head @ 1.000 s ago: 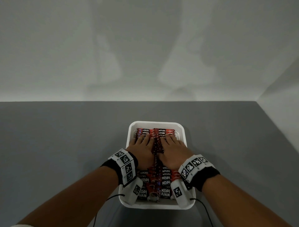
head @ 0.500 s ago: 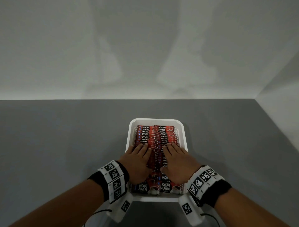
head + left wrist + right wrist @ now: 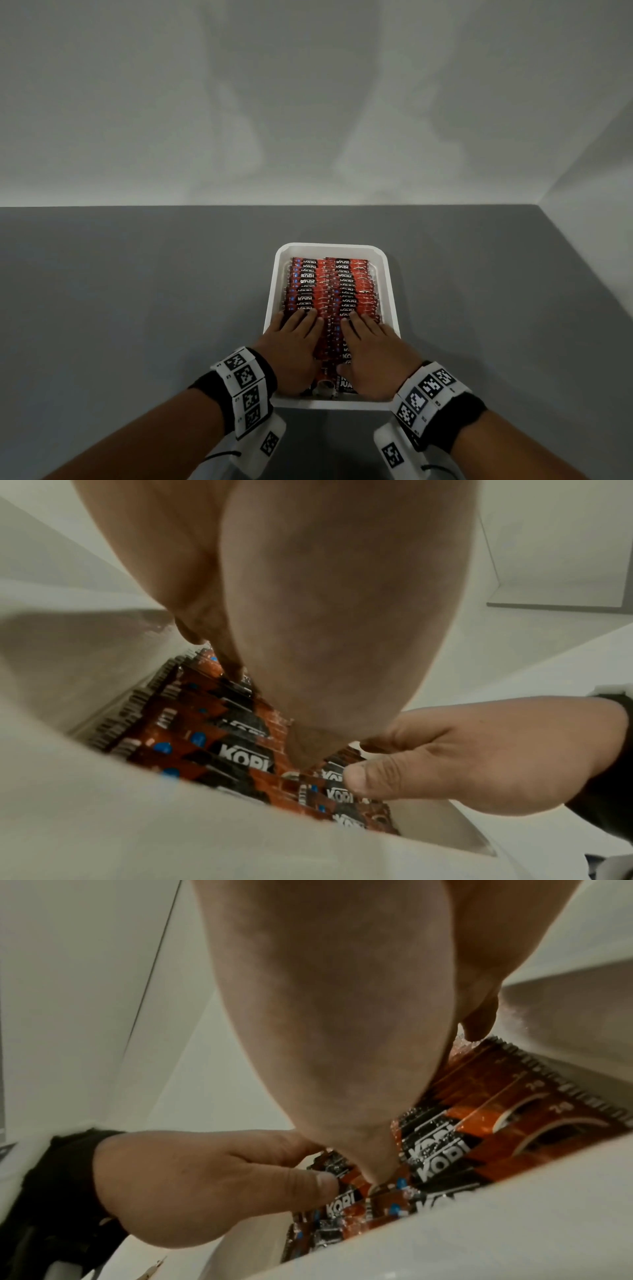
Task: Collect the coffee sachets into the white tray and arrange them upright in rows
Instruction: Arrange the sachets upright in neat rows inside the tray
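A white tray (image 3: 390,284) sits on the grey table, packed with two rows of red and black coffee sachets (image 3: 329,287) that overlap and lean back. My left hand (image 3: 291,346) lies flat on the near part of the left row, fingers straight. My right hand (image 3: 371,349) lies flat on the near part of the right row in the same way. In the left wrist view the palm (image 3: 325,615) presses on the sachets (image 3: 219,739) and the other hand's thumb (image 3: 363,777) touches them. The right wrist view shows the sachets (image 3: 479,1123) under my palm.
The grey table (image 3: 137,308) runs wide to the left and right of the tray. A pale wall (image 3: 308,102) stands behind it and a side wall (image 3: 599,222) closes the right edge. Wrist cameras with marker bands hang below both wrists.
Both hands have slid toward me along the rows, from the far end of the tray to its near half, uncovering the far sachets.
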{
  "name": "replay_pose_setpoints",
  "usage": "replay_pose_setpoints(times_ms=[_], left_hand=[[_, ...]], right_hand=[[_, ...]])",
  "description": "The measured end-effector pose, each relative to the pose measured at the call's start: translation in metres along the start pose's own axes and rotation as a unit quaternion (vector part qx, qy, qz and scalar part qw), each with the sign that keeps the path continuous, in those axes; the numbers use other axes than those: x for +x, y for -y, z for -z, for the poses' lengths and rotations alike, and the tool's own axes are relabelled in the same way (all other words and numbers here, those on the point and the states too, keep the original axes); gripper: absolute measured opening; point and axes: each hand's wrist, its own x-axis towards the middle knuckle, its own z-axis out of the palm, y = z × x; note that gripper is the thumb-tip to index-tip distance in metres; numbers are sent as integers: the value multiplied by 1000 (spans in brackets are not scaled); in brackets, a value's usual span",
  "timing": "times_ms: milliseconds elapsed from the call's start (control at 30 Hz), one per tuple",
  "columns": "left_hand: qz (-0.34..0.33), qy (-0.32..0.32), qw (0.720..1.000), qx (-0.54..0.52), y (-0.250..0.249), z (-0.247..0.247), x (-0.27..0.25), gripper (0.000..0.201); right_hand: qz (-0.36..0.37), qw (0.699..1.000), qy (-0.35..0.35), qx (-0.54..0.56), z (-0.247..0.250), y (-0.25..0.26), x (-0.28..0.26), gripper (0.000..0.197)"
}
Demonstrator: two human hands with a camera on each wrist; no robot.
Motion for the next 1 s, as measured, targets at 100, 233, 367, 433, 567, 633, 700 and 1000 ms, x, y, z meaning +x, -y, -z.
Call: replay_pose_setpoints(times_ms=[100, 233, 367, 433, 567, 633, 700, 1000], left_hand=[[-9, -17, 1000, -7, 3, -3, -7, 76], [-43, -53, 998, 10, 2, -12, -16, 74], [-47, -67, 997, -11, -1, -17, -15, 70], [-57, -99, 993, -33, 0, -13, -19, 77], [-73, -138, 982, -107, -1, -5, -24, 62], [-82, -126, 976, -158, -2, -4, -21, 36], [-73, -112, 976, -171, -3, -7, -17, 25], [-30, -86, 985, -146, -2, -14, -12, 24]], right_hand=[[6, 1000, -11, 16, 4, -4, -6, 82], [31, 999, -18, 11, 0, -5, -13, 75], [32, 999, -11, 30, -5, -2, -14, 74], [43, 996, -44, 61, -4, -3, -15, 71], [68, 989, -99, 86, -2, -9, -18, 37], [63, 991, -77, 86, -3, -9, -18, 29], [57, 993, -68, 83, -5, -7, -17, 30], [42, 991, -76, 103, -3, -5, -20, 19]])
